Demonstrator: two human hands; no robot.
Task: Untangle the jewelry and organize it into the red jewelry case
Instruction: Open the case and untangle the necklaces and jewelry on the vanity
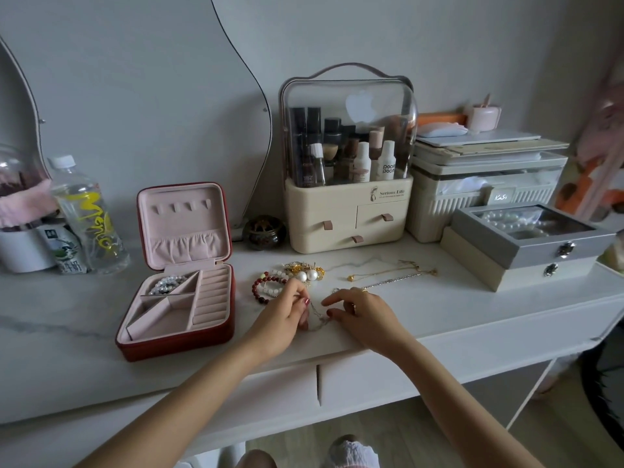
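Note:
The red jewelry case point(175, 342) stands open at the left of the white dresser top, pink inside, with a pearl piece point(166, 284) in its back compartment. To its right lies a tangle of red-and-white bead bracelets point(266, 288), gold pieces and large pearls point(308, 274). A gold chain point(388, 271) and a silver chain point(391, 282) stretch off to the right. My left hand point(287, 315) and my right hand point(361, 315) both pinch a thin silver chain point(317, 315) between them near the front edge.
A cream cosmetics organizer point(347, 211) with a clear dome stands behind the jewelry. Grey and cream jewelry boxes point(526, 251) sit stacked at the right. A water bottle point(89, 217) and a small dark pot point(263, 231) stand at the back. A mirror leans at the left.

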